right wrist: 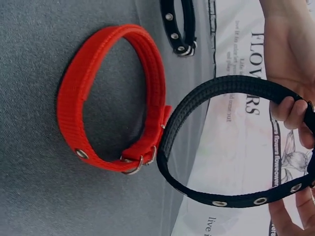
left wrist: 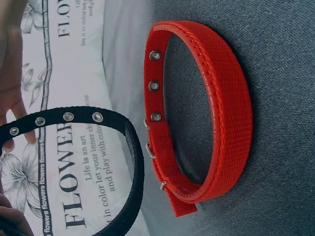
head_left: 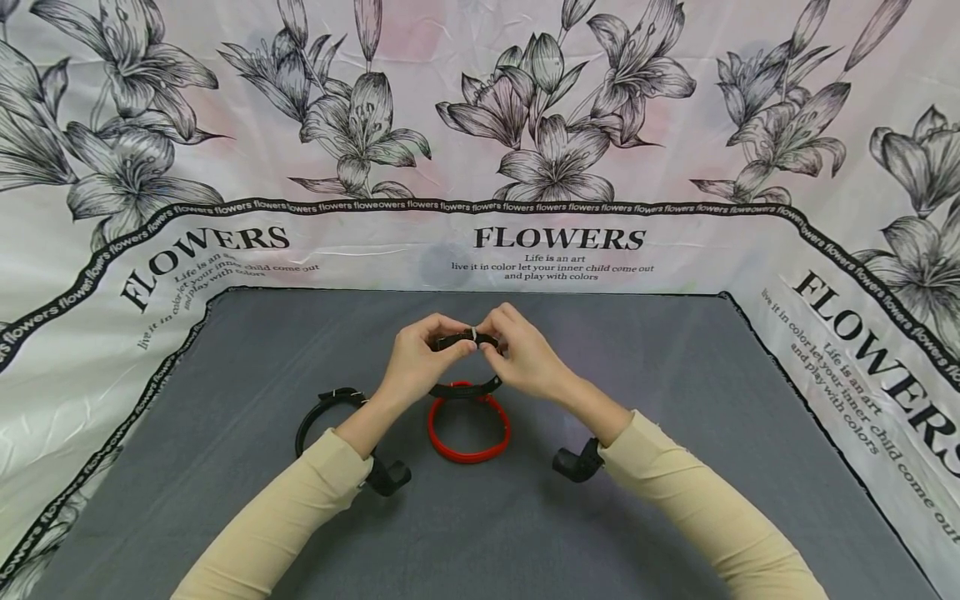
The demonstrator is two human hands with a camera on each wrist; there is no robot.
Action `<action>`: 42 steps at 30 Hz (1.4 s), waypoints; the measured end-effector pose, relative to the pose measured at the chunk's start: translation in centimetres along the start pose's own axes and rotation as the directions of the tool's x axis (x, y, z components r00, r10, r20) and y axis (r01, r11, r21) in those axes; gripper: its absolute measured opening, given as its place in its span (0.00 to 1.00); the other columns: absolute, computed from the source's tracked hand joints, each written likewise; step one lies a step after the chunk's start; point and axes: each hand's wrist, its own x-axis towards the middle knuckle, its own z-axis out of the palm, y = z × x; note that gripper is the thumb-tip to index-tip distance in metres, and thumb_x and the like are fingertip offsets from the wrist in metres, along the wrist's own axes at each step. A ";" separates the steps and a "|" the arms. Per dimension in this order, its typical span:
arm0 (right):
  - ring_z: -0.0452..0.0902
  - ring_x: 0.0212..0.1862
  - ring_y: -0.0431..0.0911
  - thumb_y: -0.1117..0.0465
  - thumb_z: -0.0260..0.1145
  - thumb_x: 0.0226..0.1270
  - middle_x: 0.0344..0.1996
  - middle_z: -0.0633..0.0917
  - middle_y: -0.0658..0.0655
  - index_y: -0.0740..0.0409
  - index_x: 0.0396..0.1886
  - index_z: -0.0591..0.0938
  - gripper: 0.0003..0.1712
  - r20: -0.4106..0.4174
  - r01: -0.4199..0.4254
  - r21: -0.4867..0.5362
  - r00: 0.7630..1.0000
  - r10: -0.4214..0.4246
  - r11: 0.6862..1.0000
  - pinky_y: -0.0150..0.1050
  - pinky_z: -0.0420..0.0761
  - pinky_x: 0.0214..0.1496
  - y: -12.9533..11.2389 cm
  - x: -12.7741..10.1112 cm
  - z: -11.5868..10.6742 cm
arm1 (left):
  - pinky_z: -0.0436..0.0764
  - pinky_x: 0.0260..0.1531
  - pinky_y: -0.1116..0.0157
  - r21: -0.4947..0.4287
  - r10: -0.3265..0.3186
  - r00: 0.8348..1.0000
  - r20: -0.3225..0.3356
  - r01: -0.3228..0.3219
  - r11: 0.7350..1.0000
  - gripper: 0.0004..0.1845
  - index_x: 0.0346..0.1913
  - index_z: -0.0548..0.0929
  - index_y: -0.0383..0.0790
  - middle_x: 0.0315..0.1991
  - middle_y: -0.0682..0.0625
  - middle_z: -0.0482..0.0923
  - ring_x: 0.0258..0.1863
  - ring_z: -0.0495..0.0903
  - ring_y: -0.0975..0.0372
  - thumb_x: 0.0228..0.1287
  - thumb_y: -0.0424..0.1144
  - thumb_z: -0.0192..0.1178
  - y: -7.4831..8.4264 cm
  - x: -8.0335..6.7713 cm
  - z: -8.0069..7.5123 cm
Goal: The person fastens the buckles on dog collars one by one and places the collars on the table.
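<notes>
A black collar (head_left: 468,389) with metal eyelets is held up in a loop between both hands, above the far part of the table. My left hand (head_left: 418,357) pinches its band on one side of the silver buckle (head_left: 473,334). On the other side, my right hand (head_left: 528,354) grips the strap between thumb and fingers. The right wrist view shows fingers curled over the black band, with the buckle partly cut off at the edge. Below the hands, a red collar (head_left: 468,456) stands on the table as a buckled loop, with eyelets and metal rings (right wrist: 133,167).
Left of the red collar lies a second black collar (head_left: 306,427), partly behind the left forearm. Black wrist cameras (head_left: 388,477) hang under both sleeves. Grey cloth (head_left: 480,533) covers the table, and a flower-printed sheet (head_left: 555,250) rises at its back and sides.
</notes>
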 end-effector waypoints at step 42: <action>0.77 0.38 0.42 0.63 0.64 0.62 0.36 0.79 0.53 0.56 0.46 0.75 0.14 -0.039 -0.142 0.100 0.988 0.146 0.985 0.37 0.81 0.39 0.6 -0.8 0.5 | 0.74 0.49 0.58 -0.340 -0.072 0.988 -0.139 0.020 0.940 0.12 0.46 0.70 0.35 0.40 0.50 0.75 0.42 0.77 0.51 0.67 0.40 0.51 1.0 0.9 -0.9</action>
